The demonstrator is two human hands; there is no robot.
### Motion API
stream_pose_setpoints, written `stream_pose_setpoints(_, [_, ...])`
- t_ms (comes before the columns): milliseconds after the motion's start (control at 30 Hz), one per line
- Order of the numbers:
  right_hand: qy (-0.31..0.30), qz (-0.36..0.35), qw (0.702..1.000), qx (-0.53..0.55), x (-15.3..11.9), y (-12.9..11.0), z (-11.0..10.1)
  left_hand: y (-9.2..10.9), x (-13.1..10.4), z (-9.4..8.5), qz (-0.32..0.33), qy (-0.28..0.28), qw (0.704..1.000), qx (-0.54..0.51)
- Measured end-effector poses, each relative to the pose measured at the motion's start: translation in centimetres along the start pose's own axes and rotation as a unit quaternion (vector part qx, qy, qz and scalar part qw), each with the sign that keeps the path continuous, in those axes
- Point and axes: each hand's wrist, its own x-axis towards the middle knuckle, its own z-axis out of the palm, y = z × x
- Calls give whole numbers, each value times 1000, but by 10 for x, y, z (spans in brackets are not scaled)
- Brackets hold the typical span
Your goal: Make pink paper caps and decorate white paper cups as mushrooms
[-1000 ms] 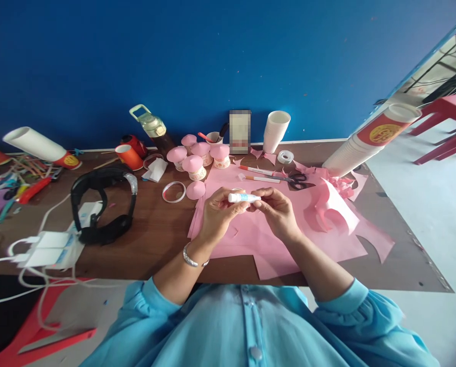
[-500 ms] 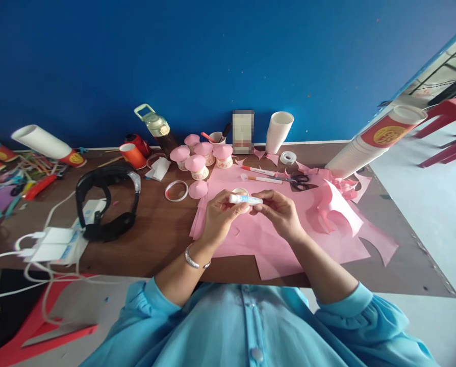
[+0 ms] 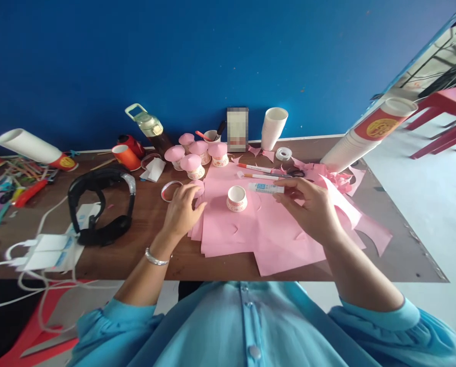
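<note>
Pulled apart since half a second ago: left hand (image 3: 182, 211) out to the left, right hand (image 3: 310, 206) out to the right, with small white plastic tube, blue-labelled (image 3: 266, 188), carried along in the right. Pinched there between right thumb and fingers, by the end nearer the palm. Set crosswise by its long axis, almost level, free end pointing leftward.

Held by the left: nothing. Fingers loosely curled, thumb spread away, close to pink paper cone (image 3: 199, 189), partly hidden behind the fingertips; hard to tell contact from mere overlap.

Between the two hands, now uncovered: short white paper cup with red-patterned, waisted wall (image 3: 236, 205), upright, mouth upward, on overlapping pink paper sheets (image 3: 228, 242) spread over brown desk (image 3: 109, 262). Touched by neither hand. Slightly nearer to left thumb than to right thumb, yet nearest of all to the tube's free end, just past the cup's far right rim in this view. Impossible to judge the tube's height over the paper.

Beyond the left hand, five patterned paper cups with pink cone tops (image 3: 192, 163).
</note>
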Motion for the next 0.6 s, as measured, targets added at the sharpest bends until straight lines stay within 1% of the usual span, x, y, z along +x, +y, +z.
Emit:
stream_pose_setpoints(67, [5,-19,995,-97,2,6,-10,-13,0,-2,5,-24,999,41])
stream_pose_setpoints(133, [-2,-7,988,-155,4,20,-15,-21,1,-4,7,-53,997,61])
stream_pose_setpoints(200, [-16,27,983,-181,7,41,-15,-26,4,-6,7,-77,994,74])
stream_pose_setpoints(300, [-39,85,975,-199,7,71,-7,-30,12,-8,-2,-108,990,95])
stream_pose_setpoints(367, [-68,91,969,-221,4,84,-2,-33,19,-8,-12,-133,985,108])
stream_pose_setpoints(433, [-88,71,956,-271,1,91,1,-35,25,-9,-18,-165,979,118])
stream_pose_setpoints(500, [-97,33,939,-328,-2,92,2,-38,32,-9,-23,-198,971,130])
stream_pose_setpoints(600, [-87,-33,919,-383,-6,88,2,-39,41,-11,-34,-232,960,150])
